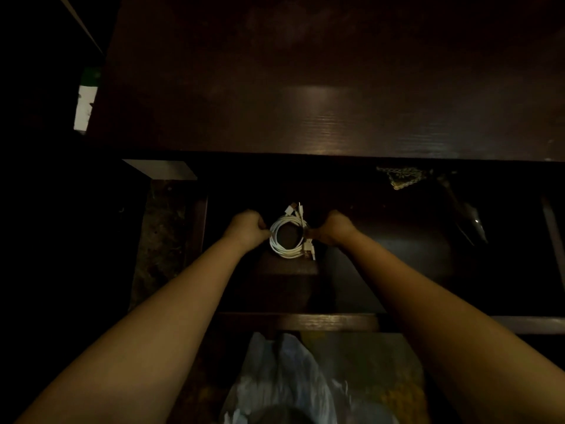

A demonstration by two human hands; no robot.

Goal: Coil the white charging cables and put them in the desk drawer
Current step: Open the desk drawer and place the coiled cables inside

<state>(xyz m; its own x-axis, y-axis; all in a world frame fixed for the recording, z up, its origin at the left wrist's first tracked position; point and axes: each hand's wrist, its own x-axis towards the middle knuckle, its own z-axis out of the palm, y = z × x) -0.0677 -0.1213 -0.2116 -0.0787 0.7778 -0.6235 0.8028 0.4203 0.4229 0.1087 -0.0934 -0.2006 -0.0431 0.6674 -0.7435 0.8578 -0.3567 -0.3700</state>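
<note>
A round coil of white charging cables sits low inside the open dark desk drawer, its plug ends sticking out at the top and at the lower right. My left hand pinches the coil's left side. My right hand grips the coil's right side. Both arms reach down into the drawer from the near edge. The light is dim, so I cannot tell whether the coil rests on the drawer floor.
The dark wooden desk top lies beyond the drawer. A tangled chain and a dark shiny object lie at the drawer's back right. A white plastic bag sits below the drawer front.
</note>
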